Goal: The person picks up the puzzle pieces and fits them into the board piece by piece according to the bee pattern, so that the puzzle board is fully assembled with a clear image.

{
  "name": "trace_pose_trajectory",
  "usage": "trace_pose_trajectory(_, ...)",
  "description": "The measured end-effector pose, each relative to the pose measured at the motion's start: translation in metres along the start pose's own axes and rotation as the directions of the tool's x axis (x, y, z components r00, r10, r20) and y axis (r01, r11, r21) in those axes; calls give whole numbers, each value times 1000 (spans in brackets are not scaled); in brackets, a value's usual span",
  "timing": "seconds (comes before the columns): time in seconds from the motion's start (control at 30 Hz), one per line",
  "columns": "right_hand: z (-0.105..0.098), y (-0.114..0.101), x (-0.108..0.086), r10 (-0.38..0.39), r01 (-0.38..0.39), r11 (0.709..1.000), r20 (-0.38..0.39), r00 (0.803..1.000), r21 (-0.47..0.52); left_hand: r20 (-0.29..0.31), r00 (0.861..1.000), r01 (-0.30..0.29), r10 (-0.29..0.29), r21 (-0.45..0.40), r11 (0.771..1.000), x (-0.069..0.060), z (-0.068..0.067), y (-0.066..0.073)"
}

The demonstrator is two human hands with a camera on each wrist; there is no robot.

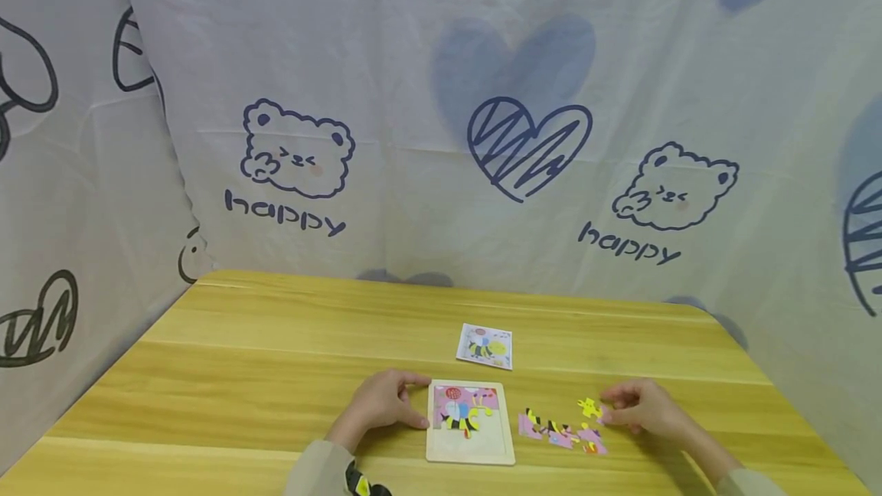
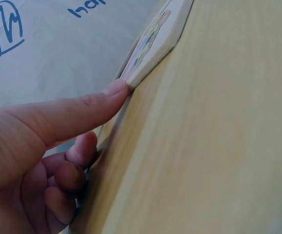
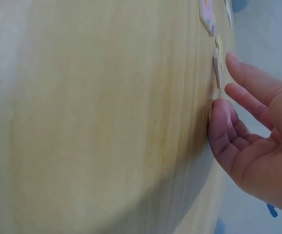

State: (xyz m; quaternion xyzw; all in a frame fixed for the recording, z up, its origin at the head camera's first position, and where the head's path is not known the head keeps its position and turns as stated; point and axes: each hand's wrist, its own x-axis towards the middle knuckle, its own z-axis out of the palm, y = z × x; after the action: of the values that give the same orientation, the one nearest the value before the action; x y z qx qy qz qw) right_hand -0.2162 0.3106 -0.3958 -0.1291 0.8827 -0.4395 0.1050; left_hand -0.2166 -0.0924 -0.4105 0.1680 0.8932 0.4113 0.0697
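Observation:
A square wooden puzzle board [image 1: 472,450], partly filled with a bee picture, lies on the table. My left hand [image 1: 387,403] is at its left side in the head view, thumb against the edge and index finger by the far-left corner. In the left wrist view the thumb [image 2: 82,109] touches the board's edge [image 2: 155,66], while the other fingers bend loosely below. My right hand [image 1: 648,407] is beside the loose pieces, fingertips at a pink piece [image 1: 606,415] next to a yellow piece [image 1: 589,407]. In the right wrist view, thumb and index finger are apart.
Several loose pink, black and yellow puzzle pieces [image 1: 560,435] lie between the board and my right hand. A printed bee picture card [image 1: 485,346] lies behind the board. A patterned white curtain [image 1: 413,174] hangs behind the wooden table [image 1: 276,343].

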Motion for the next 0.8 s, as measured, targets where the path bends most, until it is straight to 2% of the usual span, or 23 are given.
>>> trace_pose_trajectory(0.23, 3, -4, 1, -2, 1, 998, -10, 1000, -58, -1, 1000, -1, 1, -5, 1000, 0, 0, 0)
trace_pose_trajectory(0.47, 7, -6, 0, -36, 31, 993, -41, 999, -112, -1, 1000, 0, 0, -9, 1000, 0, 0, -1)
trace_pose_trajectory(0.8, 8, -7, 2, -14, 9, 994, -44, 999, -109, 3, 1000, 4, -4, -16, 1000, 0, 1, -1)
